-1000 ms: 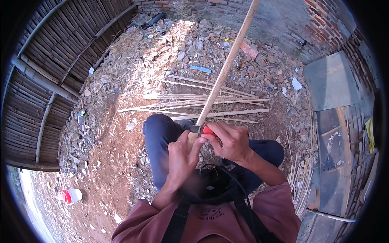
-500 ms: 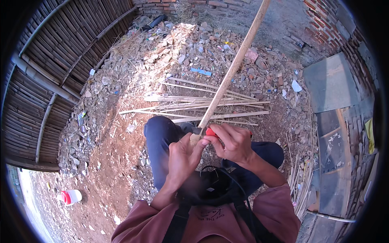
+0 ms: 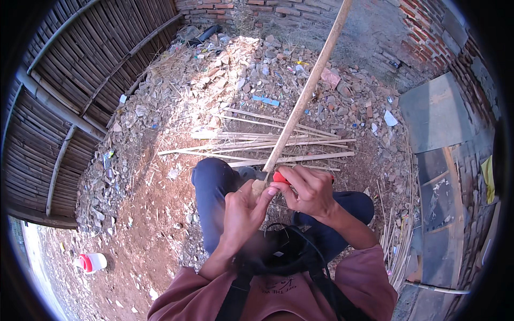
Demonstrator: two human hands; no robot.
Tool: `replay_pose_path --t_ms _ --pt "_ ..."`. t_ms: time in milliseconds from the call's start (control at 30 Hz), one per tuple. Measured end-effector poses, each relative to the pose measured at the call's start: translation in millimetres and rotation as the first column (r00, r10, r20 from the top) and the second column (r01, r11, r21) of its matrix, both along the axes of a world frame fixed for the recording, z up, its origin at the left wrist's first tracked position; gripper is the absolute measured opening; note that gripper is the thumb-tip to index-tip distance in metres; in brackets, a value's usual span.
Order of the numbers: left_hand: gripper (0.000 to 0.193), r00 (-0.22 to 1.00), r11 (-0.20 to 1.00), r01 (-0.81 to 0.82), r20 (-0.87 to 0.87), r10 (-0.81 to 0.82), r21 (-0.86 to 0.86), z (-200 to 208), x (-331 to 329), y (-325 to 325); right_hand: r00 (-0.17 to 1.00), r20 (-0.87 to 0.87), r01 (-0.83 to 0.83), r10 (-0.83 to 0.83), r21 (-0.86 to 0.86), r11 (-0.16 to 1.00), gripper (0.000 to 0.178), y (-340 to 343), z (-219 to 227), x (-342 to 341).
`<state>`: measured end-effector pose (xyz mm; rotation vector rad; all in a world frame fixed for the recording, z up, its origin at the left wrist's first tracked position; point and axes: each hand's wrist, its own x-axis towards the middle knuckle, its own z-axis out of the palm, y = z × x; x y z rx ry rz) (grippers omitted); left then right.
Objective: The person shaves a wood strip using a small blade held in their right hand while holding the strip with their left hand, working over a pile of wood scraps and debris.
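A long pale wooden or bamboo pole (image 3: 306, 96) slants from the upper right down to my hands. My left hand (image 3: 242, 209) is closed around its near end, thumb pointing up along it. In the fist of my right hand (image 3: 309, 193) is a red-handled knife (image 3: 279, 177); its dark blade lies against the pole just above my left thumb. The two hands almost touch, and the fingers hide most of the handle. Beyond my knees, several split bamboo strips (image 3: 321, 157) lie crosswise on the ground, passing behind the pole.
Rubble and litter (image 3: 257, 69) cover the ground up to a brick wall (image 3: 278, 12). A bamboo fence (image 3: 69, 64) runs along the left. Grey sheets (image 3: 436, 112) lean at the right, near thin sticks (image 3: 393, 241). A white jug with a red lid (image 3: 95, 262) stands at lower left.
The view has shifted very slightly, so the ground strips sit a little lower. Both hands, the knife and the pole hold nearly the same position.
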<state>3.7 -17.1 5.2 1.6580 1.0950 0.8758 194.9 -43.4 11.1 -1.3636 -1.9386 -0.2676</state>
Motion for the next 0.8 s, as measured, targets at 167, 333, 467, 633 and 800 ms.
replay_pose_path --t_ms 167,333,467,633,800 --pt "0.036 1.000 1.000 0.001 -0.025 -0.002 -0.024 0.1 -3.1 -1.1 1.000 0.002 -0.007 0.007 0.002 1.000 0.023 0.7 0.1 -1.1" --pt "0.035 0.999 1.000 0.004 -0.039 -0.004 -0.006 1.3 -2.4 -1.7 1.000 0.018 -0.003 0.003 -0.004 1.000 0.023 -0.2 2.2 -0.2" --pt "0.030 1.000 1.000 -0.005 0.012 0.005 -0.012 -0.8 -3.8 -3.2 1.000 0.029 -0.007 0.007 0.005 1.000 0.023 0.7 2.6 -1.7" --pt "0.031 1.000 1.000 0.009 0.021 -0.009 -0.010 0.4 -2.1 -3.2 1.000 0.015 -0.005 0.005 -0.004 1.000 0.023 0.0 -0.4 1.7" --pt "0.031 0.991 0.980 0.107 -0.058 -0.118 -0.167 -26.2 -21.3 -31.0 0.824 -0.358 0.424 -0.439 -0.122 0.897 0.025 23.0 44.4 85.9"
